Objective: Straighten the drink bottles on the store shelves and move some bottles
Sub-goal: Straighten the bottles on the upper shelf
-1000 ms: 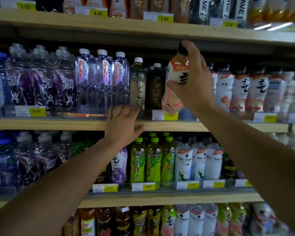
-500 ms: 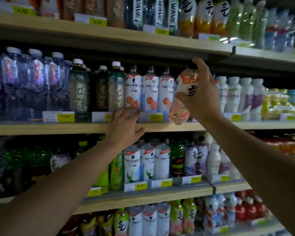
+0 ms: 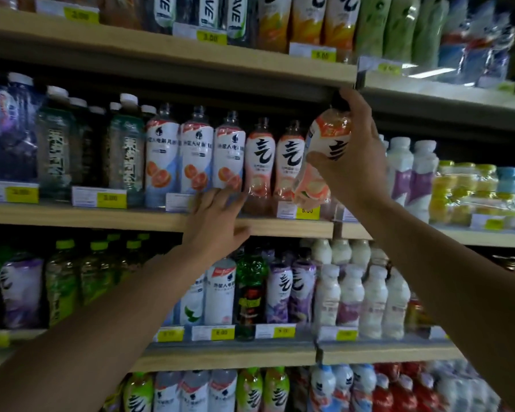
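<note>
Shelves [image 3: 149, 220] of pale wood hold rows of drink bottles, with yellow price tags [image 3: 307, 210] along their front edges. Two peach bottles [image 3: 289, 162] stand upright on the middle shelf, right of three white bottles with orange fruit pictures [image 3: 194, 153]. Just right of them, the right hand [image 3: 351, 156] grips a matching peach bottle [image 3: 321, 162] (tilted, cap up near the shelf above), fingers and thumb wrapped round its body. The left hand [image 3: 217, 221] rests on the shelf edge with fingers straight and spread, holding nothing.

Right hand [image 3: 353, 162] raised, fingers curled; left hand [image 3: 217, 218] spread flat.
</note>
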Demonstrator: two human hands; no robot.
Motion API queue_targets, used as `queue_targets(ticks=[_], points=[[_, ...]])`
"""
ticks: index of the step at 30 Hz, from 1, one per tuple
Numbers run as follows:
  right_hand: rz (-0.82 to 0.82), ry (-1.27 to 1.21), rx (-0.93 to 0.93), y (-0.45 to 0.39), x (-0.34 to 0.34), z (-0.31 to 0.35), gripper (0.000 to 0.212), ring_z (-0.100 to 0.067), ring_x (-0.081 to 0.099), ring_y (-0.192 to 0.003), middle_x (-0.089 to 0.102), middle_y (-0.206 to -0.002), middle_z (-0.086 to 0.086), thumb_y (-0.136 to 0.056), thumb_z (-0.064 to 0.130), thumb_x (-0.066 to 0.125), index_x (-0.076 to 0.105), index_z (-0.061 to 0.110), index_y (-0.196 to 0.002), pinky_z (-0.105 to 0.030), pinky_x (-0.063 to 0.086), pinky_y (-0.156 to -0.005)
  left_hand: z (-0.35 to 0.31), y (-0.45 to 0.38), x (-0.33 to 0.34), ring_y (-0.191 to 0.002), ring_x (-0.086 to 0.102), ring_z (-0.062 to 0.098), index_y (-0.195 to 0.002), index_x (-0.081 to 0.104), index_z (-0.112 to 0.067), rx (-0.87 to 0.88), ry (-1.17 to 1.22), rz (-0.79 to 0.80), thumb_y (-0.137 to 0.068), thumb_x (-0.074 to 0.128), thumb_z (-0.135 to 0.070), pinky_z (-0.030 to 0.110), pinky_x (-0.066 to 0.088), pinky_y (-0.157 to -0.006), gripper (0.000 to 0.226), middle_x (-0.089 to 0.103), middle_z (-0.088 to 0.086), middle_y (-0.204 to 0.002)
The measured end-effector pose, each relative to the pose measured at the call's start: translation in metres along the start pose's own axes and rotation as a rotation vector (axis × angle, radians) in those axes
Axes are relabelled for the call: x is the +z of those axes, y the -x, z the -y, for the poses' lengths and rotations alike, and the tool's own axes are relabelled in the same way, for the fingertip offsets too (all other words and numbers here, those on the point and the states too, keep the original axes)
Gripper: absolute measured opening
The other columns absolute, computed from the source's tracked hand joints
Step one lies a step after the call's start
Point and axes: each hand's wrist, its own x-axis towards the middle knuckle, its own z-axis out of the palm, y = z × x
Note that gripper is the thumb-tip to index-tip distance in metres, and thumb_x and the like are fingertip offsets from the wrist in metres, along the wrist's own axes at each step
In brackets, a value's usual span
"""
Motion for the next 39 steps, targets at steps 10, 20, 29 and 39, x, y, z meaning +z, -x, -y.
queue_targets(ticks=[10, 20, 29, 39], points=[[-0.004, -0.102, -0.088, -0.023, 0.015, -0.023, 0.091, -0.007, 0.048, -0.124, 0.042, -0.149, 0.006, -0.077, 0.014, 0.081, 0.028, 0.032, -0.149, -0.003, 0.04, -0.075, -0.011, -0.003, 0.012, -0.133, 0.037, 0.032, -0.145, 0.044, -0.029, -0.026, -0.11, -0.011, -0.078, 0.037, -0.076, 0.065, 0.024, -0.11, 0.082, 0.047, 0.005, -0.144], [0.035, -0.093, -0.119, -0.03, 0.031, -0.023, 0.092, -0.015, 0.047, -0.13, 0.044, -0.146, 0.002, -0.078, 0.014, 0.08, 0.026, 0.03, -0.151, -0.029, 0.047, -0.096, -0.01, -0.002, 0.021, -0.13, 0.041, 0.033, -0.142, 0.05, -0.029, -0.021, -0.1, -0.068, -0.077, 0.043, -0.076, 0.066, 0.022, -0.11, 0.08, 0.052, 0.005, -0.139], [-0.002, -0.053, -0.104, -0.037, 0.012, -0.035, 0.088, -0.017, 0.055, -0.118, 0.05, -0.139, 0.001, -0.076, 0.015, 0.079, 0.03, 0.032, -0.147, -0.036, 0.054, -0.091, -0.019, -0.003, 0.023, -0.129, 0.041, 0.033, -0.138, 0.052, -0.026, -0.026, -0.132, -0.129, -0.078, 0.047, -0.073, 0.065, 0.025, -0.109, 0.077, 0.052, 0.006, -0.136], [0.015, -0.006, -0.076, -0.043, 0.004, -0.058, 0.09, -0.007, 0.045, -0.118, 0.046, -0.144, 0.0, -0.08, 0.011, 0.077, 0.025, 0.034, -0.15, -0.008, 0.033, -0.072, -0.051, -0.022, 0.03, -0.127, 0.041, 0.032, -0.137, 0.053, -0.03, -0.009, -0.098, -0.077, -0.08, 0.04, -0.071, 0.061, 0.026, -0.109, 0.072, 0.053, 0.003, -0.134]])
